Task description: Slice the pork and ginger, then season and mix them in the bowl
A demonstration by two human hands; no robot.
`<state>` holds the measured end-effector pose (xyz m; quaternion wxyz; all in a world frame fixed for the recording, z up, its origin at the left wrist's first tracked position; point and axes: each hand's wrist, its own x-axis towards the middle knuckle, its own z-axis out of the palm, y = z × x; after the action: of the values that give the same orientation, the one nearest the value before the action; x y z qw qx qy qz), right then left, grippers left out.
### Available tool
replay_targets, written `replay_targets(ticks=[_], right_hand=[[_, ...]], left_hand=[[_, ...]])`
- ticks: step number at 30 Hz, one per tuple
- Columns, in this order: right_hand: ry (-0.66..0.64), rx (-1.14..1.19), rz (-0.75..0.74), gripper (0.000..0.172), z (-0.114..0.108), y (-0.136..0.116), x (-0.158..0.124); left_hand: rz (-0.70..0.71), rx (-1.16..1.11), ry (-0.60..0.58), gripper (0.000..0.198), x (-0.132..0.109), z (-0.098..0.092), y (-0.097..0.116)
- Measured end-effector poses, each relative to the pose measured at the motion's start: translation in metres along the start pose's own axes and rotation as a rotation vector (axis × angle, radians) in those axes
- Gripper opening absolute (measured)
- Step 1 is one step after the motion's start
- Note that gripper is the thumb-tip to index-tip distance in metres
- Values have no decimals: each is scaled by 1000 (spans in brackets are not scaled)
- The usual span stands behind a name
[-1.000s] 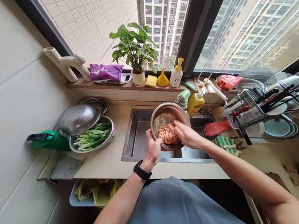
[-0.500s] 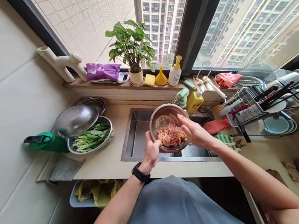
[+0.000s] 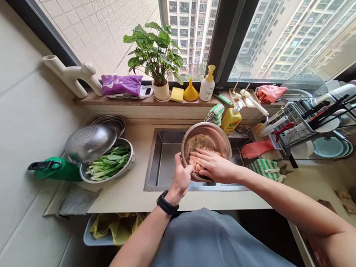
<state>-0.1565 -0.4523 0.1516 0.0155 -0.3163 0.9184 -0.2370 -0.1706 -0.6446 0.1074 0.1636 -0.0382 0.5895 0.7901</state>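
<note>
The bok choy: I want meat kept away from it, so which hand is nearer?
Left. The left hand grips the steel bowl over the sink, across from the bok choy. The right hand is farther, pressing the meat in that bowl.

Pale, large-format tiles (image 3: 6, 148) cover the wall at left. A dark-framed window (image 3: 240, 18) spans the upper right, showing daylit high-rise apartment towers (image 3: 192, 12) above a wooden sill (image 3: 117, 99).

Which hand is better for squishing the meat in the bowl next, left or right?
Probably the right hand: it presses on the pink ground meat inside the steel bowl, while the left hand grips the bowl's edge, steadying it.
</note>
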Motion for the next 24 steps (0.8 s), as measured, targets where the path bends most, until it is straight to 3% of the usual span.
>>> replay_targets(ticks=[2,6,7,11,14,16,21,24], right_hand=[[-63,9,-36,50,-1,1,2],[224,-22,106,45,0,5,10],[240,-36,105,42,2,7,13],[130,-105,73,29,6,11,26],[326,-142,204,29,2,13,34],[379,-177,229,28,1,13,37],[15,-367,72,19,0,19,26],[32,-404,98,22,-7,25,19]], left_hand=[[-45,-5,-14,46,0,0,2],[-123,-13,-46,49,-3,1,9],[-119,-15,-49,49,-4,2,10],[-137,-26,-44,49,-7,8,16],[-183,-39,-61,52,-8,10,18],[-187,-50,-61,54,-7,11,17],[-121,-25,-17,49,-4,6,15],[-121,-48,4,50,-4,3,15]])
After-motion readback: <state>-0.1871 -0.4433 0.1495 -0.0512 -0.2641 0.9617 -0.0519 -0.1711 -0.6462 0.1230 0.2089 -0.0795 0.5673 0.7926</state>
